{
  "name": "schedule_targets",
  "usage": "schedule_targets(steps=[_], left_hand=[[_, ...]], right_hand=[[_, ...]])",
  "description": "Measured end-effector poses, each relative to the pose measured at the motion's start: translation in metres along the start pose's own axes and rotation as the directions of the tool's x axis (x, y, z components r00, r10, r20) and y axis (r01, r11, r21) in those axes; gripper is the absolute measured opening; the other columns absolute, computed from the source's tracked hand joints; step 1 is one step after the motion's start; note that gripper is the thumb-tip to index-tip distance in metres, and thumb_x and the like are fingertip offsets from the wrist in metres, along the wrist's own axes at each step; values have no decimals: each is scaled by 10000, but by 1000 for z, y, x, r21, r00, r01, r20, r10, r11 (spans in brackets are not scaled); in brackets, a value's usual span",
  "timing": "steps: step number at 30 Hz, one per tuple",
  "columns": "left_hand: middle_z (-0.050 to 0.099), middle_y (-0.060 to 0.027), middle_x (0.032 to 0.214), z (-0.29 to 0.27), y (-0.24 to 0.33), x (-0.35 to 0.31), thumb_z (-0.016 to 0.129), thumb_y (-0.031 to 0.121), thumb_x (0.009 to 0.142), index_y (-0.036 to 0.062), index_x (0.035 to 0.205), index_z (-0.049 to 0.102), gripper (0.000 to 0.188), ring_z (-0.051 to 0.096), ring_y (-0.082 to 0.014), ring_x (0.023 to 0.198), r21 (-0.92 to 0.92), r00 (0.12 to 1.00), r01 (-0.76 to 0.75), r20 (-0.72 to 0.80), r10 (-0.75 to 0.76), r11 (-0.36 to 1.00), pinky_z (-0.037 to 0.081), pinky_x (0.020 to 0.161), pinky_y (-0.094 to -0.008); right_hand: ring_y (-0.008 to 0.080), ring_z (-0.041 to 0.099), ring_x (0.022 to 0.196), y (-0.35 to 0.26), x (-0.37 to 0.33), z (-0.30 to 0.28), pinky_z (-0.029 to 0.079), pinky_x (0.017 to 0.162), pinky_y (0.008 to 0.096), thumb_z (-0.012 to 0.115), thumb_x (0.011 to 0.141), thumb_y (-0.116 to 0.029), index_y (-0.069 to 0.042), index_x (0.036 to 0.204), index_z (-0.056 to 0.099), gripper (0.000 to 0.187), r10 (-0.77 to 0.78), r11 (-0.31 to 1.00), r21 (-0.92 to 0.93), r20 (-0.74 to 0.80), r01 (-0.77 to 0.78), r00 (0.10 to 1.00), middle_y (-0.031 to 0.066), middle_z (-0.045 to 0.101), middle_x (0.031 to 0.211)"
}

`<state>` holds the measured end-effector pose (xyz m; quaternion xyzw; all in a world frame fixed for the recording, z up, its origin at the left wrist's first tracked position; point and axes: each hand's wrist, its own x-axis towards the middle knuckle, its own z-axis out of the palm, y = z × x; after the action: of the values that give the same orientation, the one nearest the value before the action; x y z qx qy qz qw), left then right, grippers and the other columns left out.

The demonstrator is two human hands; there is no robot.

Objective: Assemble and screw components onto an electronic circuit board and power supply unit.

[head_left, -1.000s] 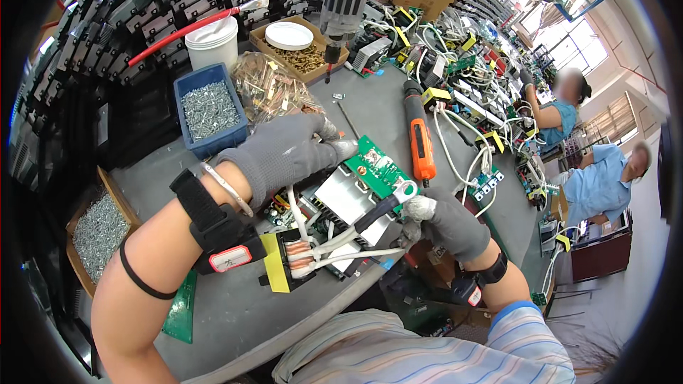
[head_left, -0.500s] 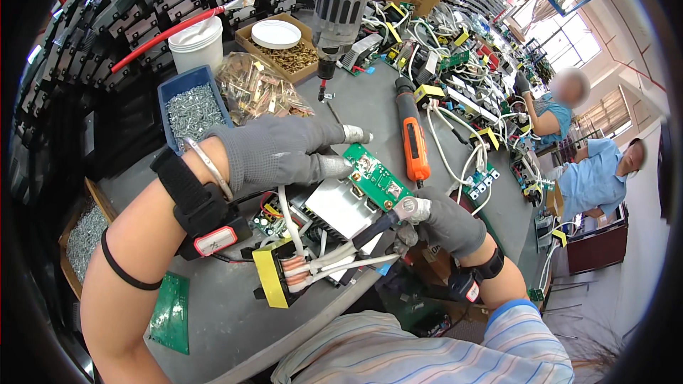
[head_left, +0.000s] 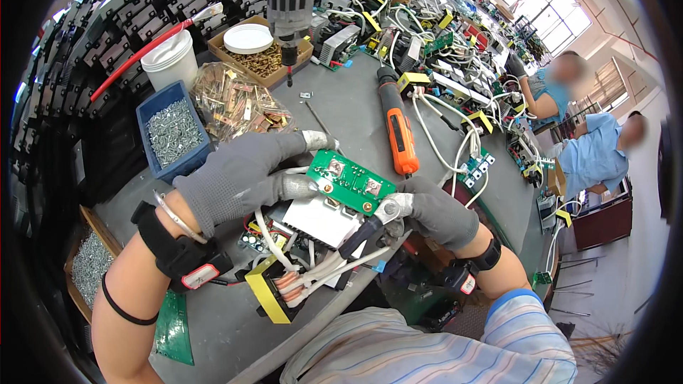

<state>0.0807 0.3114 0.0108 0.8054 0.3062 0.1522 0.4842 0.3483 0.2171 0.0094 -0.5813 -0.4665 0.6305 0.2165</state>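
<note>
While the gloved left hand (head_left: 242,174) gripped the small green board (head_left: 350,182) over the heatsink, right hand (head_left: 434,213) fingers pinched a cable lug (head_left: 388,208) against its near corner: lug-fitting step, seemingly; next needed a screw through the lug.

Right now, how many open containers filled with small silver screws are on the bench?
2. A blue bin stands left of the left hand, beside the white tub. A brown box sits at the bench's left edge, partly cut off. Others may be hidden in the clutter.
</note>
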Motion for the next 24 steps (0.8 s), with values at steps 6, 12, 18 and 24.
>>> schedule_targets(steps=[6, 12, 18, 24], left_hand=[[658, -111, 1090, 4, -3, 0, 641, 275, 858, 63, 1334, 504, 538, 623, -182, 982, -51, 999, -49, -19, 48, 997, 460, 909, -308], [655, -136, 1102, 7, -6, -2, 636, 336, 864, 58, 1330, 501, 559, 633, -198, 985, 64, 996, -77, -49, 80, 995, 464, 900, -314], [653, -141, 1093, 7, -7, -5, 656, 417, 850, 28, 1321, 494, 632, 628, -209, 1000, 23, 995, -55, -79, 56, 998, 461, 904, -321], [654, -134, 1087, 9, -5, -7, 666, 330, 862, 30, 1322, 494, 575, 622, -188, 1001, 64, 992, -60, -108, 66, 996, 460, 903, -318]], right_hand=[[117, 604, 672, -14, -4, -8, 461, 631, 276, 605, 878, -382, 41, 901, 671, 429, -180, 882, -451, -54, 137, 982, 50, 644, 718], [269, 662, 875, -121, 63, -8, 508, 799, 356, 677, 777, -542, -1, 1310, 455, 791, -870, 425, -672, -119, 606, 478, 145, 665, 861], [377, 582, 1065, -182, 189, 60, 496, 885, 398, 812, 655, -385, 66, 1391, 196, 1060, -958, 288, -646, -196, 707, 211, 292, 487, 1241], [220, 604, 837, -195, 165, 46, 513, 737, 318, 642, 711, -128, 27, 1192, 484, 530, -950, 277, -565, -280, 777, 135, 140, 597, 1002]])
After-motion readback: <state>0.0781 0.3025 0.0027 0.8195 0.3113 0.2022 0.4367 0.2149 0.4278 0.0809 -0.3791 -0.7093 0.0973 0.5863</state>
